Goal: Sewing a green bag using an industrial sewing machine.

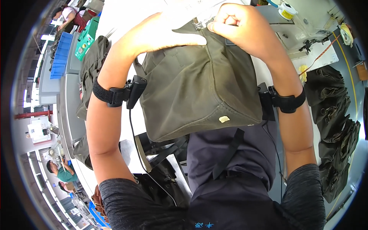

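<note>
From my end, the olive bag (172, 92) looks like dense matt cloth, softly creased, with a raised stitched seam; the pale scrap (224, 119) on it seems rough, though I can't tell its material. The presser foot (198, 25) is shiny metal, and the white tabletop (122, 13) looks smooth and glaring. I see 2 black wrist straps (102, 94) of fuzzy, matt fabric carrying smooth plastic units (137, 91). The apron (234, 153) is dull, smooth cloth — the sleeves (126, 199) a flecked knit. Farther off, the blue bins (61, 55) and green case (87, 38) look like smooth plastic.
</note>
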The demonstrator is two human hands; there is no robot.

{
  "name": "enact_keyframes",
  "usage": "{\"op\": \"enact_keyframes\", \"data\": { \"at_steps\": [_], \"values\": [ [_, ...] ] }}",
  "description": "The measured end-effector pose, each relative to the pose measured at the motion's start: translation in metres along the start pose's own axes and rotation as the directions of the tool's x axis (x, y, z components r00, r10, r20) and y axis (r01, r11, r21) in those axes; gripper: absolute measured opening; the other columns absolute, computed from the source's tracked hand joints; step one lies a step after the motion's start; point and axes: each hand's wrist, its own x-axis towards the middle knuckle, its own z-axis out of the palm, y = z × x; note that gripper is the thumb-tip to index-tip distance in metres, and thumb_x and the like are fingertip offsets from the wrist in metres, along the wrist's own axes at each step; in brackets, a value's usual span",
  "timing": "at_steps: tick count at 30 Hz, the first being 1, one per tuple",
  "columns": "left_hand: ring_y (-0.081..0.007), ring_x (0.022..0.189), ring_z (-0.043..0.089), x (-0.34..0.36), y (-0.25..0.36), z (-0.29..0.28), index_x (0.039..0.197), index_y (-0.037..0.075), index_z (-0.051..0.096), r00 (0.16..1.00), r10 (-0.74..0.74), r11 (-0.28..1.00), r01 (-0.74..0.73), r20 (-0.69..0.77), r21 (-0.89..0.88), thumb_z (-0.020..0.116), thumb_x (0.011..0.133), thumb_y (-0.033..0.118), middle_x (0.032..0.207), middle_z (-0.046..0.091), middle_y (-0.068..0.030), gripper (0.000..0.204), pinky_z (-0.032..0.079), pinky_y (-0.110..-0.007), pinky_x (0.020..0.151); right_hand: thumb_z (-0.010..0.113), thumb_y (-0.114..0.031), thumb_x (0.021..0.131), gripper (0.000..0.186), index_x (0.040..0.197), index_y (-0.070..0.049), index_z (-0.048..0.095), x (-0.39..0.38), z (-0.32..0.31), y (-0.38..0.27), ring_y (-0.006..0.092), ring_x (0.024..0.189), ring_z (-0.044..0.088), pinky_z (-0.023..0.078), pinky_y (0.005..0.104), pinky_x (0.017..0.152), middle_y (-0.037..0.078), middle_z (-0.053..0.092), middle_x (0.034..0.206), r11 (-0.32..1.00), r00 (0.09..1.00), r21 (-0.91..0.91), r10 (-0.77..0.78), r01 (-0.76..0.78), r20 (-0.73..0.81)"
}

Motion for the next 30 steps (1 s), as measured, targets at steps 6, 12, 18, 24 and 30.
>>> {"op": "enact_keyframes", "data": {
  "at_steps": [6,12,18,24,30],
  "values": [
    [-0.0383,0.139,0.052,0.0,0.003,0.002,0.149,0.004,0.056,1.0,-0.025,0.995,0.025,0.0,-0.096,0.077,0.094,0.044,0.148,0.057,-0.021,0.07,0.04,-0.048,0.119,0.075,-0.021,0.088,0.022,0.095,-0.001,0.073,0.007,-0.002,-0.011,0.0292,0.071,0.068,0.053,0.0386,0.068,0.018,0.072,0.082,0.993,0.991,-0.051,0.11,-0.107,0.072],
    [-0.0393,0.143,0.05,-0.005,0.005,0.001,0.151,0.006,0.054,0.998,-0.063,0.991,0.064,-0.015,0.113,0.08,0.09,0.05,0.15,0.055,-0.0219,0.08,0.036,-0.049,0.121,0.074,-0.017,0.089,0.02,0.101,-0.001,0.075,0.003,0.002,-0.002,0.0232,0.072,0.068,0.053,0.0349,0.07,0.015,0.073,0.084,0.999,0.998,0.043,-0.03,0.028,0.048],
    [-0.0391,0.142,0.05,-0.001,-0.001,0.003,0.152,0.005,0.053,1.0,-0.007,1.0,0.007,0.023,-0.027,0.079,0.092,0.045,0.151,0.055,-0.0204,0.076,0.038,-0.048,0.121,0.073,-0.017,0.09,0.02,0.101,0.0,0.074,0.003,0.0,-0.003,0.0245,0.073,0.068,0.054,0.0351,0.071,0.015,0.073,0.085,0.997,0.996,0.076,0.008,-0.015,0.086],
    [-0.0397,0.146,0.045,-0.003,-0.01,0.012,0.155,0.004,0.05,0.999,0.022,0.985,-0.017,0.025,-0.172,0.077,0.095,0.041,0.156,0.051,-0.021,0.076,0.034,-0.049,0.124,0.074,-0.018,0.091,0.02,0.096,0.002,0.072,0.003,-0.006,-0.015,0.0203,0.073,0.068,0.053,0.0344,0.069,0.016,0.073,0.083,0.982,0.974,0.036,0.182,-0.188,0.135],
    [-0.0397,0.146,0.045,0.001,-0.002,0.002,0.154,0.004,0.051,0.998,0.049,0.996,-0.047,0.025,-0.07,0.075,0.096,0.043,0.155,0.051,-0.0213,0.074,0.035,-0.048,0.123,0.075,-0.018,0.09,0.021,0.095,0.002,0.074,0.004,0.0,-0.014,0.021,0.071,0.068,0.052,0.0346,0.068,0.015,0.073,0.082,0.992,0.994,0.079,0.098,-0.102,0.058]
  ]
}}
